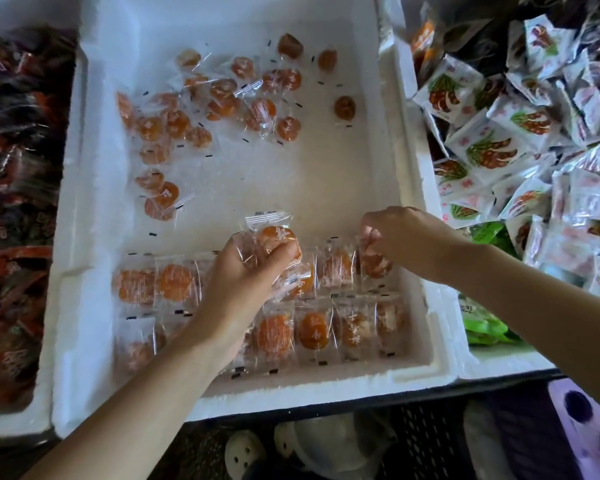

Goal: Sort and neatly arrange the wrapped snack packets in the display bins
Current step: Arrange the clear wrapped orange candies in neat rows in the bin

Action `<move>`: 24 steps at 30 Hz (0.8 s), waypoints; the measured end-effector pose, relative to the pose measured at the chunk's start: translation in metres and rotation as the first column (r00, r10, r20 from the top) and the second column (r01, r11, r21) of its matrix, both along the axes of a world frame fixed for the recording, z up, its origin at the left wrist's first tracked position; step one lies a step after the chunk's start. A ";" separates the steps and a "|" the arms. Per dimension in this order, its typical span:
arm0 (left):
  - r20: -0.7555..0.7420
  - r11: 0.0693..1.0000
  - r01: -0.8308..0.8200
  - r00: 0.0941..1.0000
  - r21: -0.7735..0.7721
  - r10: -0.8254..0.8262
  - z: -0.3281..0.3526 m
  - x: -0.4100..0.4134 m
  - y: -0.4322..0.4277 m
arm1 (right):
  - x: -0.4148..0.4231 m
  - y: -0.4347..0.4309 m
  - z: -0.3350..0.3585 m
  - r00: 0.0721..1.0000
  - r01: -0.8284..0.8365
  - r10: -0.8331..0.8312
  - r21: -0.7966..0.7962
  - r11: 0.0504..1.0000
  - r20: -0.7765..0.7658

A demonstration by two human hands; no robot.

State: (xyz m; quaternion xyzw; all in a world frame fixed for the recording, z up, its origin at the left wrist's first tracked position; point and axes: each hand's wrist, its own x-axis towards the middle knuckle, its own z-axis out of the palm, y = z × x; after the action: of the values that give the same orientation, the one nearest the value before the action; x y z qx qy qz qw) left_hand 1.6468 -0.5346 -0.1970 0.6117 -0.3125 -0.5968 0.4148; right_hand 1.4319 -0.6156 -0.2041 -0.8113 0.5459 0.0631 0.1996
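A single head-worn wide-angle camera looks steeply down at close range into a white foam bin (84,220), centred, neighbouring bins (14,422) cropped at both side edges.
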 end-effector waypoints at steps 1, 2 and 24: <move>-0.006 1.000 -0.004 1.000 0.000 0.004 0.000 -0.001 0.001 | 0.000 0.001 -0.003 1.000 -0.012 0.012 -0.039 0.999 -0.005; -0.010 1.000 -0.007 1.000 0.000 0.007 0.001 -0.002 0.002 | 0.000 0.001 -0.006 0.999 -0.029 0.027 -0.074 0.997 -0.022; 0.115 0.994 0.107 0.988 -0.029 -0.103 -0.004 0.034 0.051 | 0.089 0.061 0.034 0.859 0.029 -0.075 0.098 0.995 0.506</move>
State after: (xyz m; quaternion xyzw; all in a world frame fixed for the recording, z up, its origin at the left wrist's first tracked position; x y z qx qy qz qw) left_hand 1.6811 -0.4835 -0.2005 0.6198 -0.3776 -0.5766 0.3753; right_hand 1.5213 -0.5544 -0.1698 -0.7746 0.4925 -0.1349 0.3733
